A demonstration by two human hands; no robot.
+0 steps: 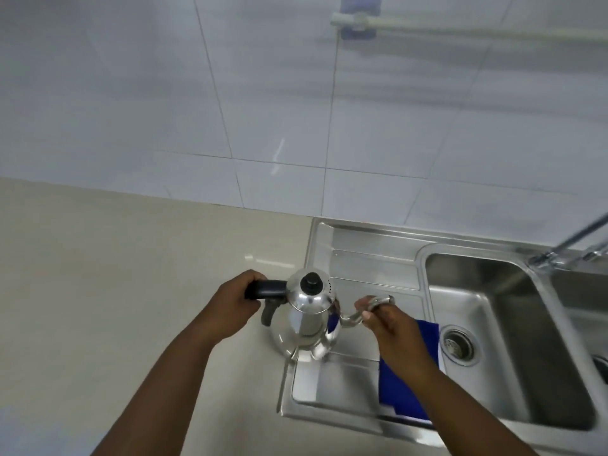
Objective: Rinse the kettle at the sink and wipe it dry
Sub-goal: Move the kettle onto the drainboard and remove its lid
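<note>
1. Steel kettle (307, 319) stands upright at the left edge of the sink's drainboard (371, 268), right where the steel meets the beige countertop (131, 274). Whether its base rests fully on the surface or is slightly lifted, can't tell.
2. Lid on, black knob (311, 282) on top.
3. Left hand (230, 307) is wrapped tight around the kettle's black handle (268, 288), fingers curled over the top of it.
4. Right hand (391, 327) pinches the thin curved spout (370, 307) near its tip, fingers closed on the metal.
5. Spout points right, toward the sink basin (493, 324).
6. Blue cloth (408, 383) lies on the drainboard under the right forearm, just beside the basin's left rim. Part of it is hidden by the arm.
7. Basin looks dry in this view, drain strainer (458, 345) at its bottom left. No water stream visible.
8. Faucet (572, 241) comes in from the upper right, spout angled over the far right of the basin, well apart from the kettle.
9. White tiled wall (230, 93) behind; a pale rail (427, 29) with a blue bracket near the top, blurred.
10. Both bare forearms reach in from the bottom of the view.
</note>
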